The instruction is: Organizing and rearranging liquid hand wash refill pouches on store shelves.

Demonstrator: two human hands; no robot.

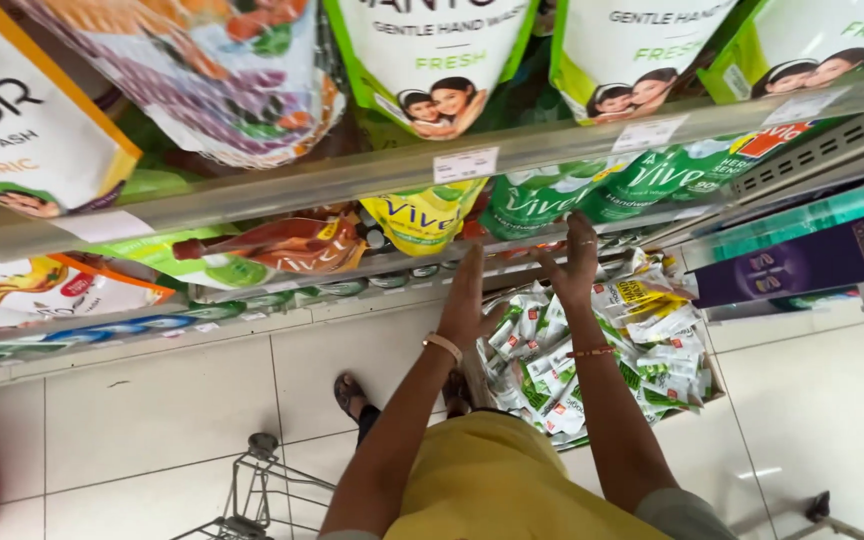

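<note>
Both my arms reach forward and down toward a low shop shelf (pixel 422 262). My left hand (pixel 465 296) is held flat with straight fingers near the shelf's front edge and holds nothing. My right hand (pixel 576 262) has its fingers spread at the same shelf edge, below the green refill pouches (pixel 542 200); whether it grips anything I cannot make out. Under my arms stands a box on the floor (pixel 714 385), filled with several white and green pouches (pixel 542 375). A bangle sits on each wrist.
Shelves above carry large hand wash refill pouches (pixel 432 55), a yellow pouch (pixel 422 215) and a brown pouch (pixel 282 245). A wire trolley (pixel 252 495) stands on the white tiled floor at lower left. A purple carton (pixel 812 260) lies at right.
</note>
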